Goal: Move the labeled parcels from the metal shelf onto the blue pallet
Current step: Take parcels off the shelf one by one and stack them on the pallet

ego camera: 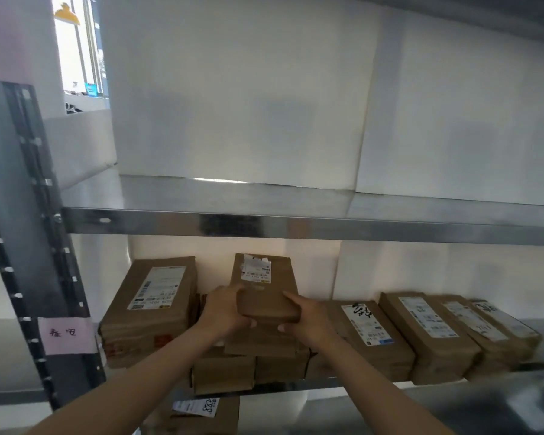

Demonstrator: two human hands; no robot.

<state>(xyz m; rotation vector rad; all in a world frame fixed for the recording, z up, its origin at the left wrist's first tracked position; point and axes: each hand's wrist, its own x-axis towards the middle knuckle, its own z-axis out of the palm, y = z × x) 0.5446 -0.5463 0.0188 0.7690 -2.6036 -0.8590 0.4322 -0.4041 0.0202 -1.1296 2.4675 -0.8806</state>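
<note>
A brown labeled parcel [264,287] sits atop a stack on the lower level of the metal shelf [296,222]. My left hand [226,312] grips its near left corner and my right hand [308,320] grips its near right corner. The parcel's near end is slightly raised off the stack [258,359] below. To the left lies a larger labeled parcel [153,306]. Several more labeled parcels [427,331] lean in a row on the right. The blue pallet is out of view.
A metal upright [22,215] with a pink handwritten tag [68,334] stands at the left. White boards [248,105] back the bare upper shelf level. Another labeled parcel [201,412] lies on the level below.
</note>
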